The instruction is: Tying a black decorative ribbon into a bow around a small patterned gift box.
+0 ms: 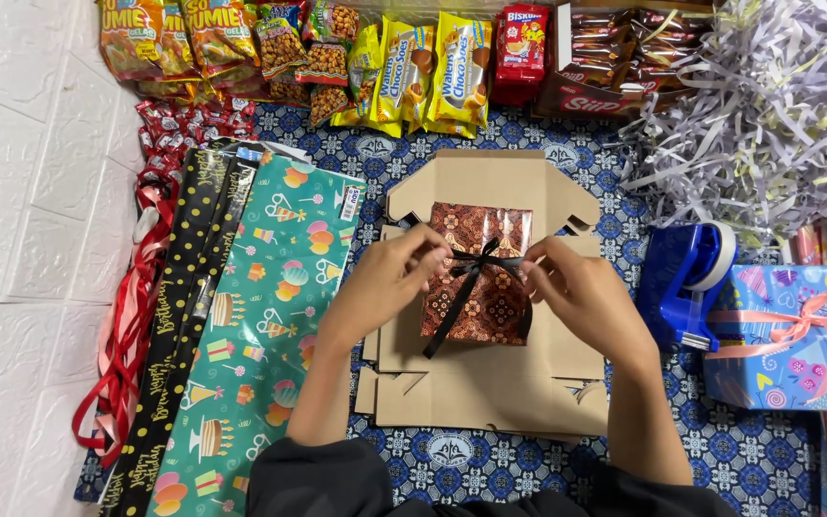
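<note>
While both forearms reach in from the near edge, the left hand point(387, 278) pinches one loop of a black ribbon point(476, 270) and the right hand point(571, 285) pinches the other, fingers closed on it. Ribbon sits tied over a brown patterned box point(480, 306), one tail trailing near-left. Box rests mid-scene on flattened cardboard point(490, 383). Left: teal party paper point(260, 325), black paper rolls point(179, 316), red ribbon point(126, 335). Right: blue tape dispenser point(681, 282), blue gift with pink ribbon point(782, 340). Far: snack packs point(337, 57), shredded paper point(777, 115).
</note>
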